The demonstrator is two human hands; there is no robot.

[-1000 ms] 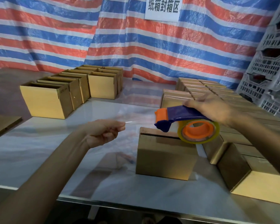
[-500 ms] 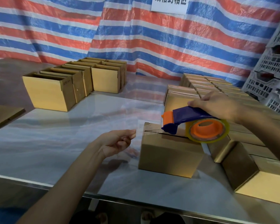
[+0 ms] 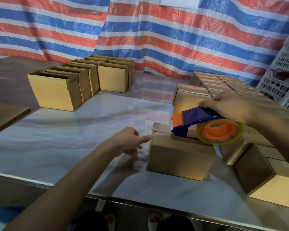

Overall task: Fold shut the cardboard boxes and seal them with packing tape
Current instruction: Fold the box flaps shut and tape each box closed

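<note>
Head view: tape dispenser in right hand on cardboard box.

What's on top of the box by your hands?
A tape dispenser, held by the right hand, sits on the box's top seam. Its roll hides part of the top, and the inside cannot be seen.

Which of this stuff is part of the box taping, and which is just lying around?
In the job: tape dispenser in the right hand, closed box under it, left hand at its edge, open boxes waiting far left.
Lying about: flat cardboard sheet, plastic crates, striped tarp.
</note>
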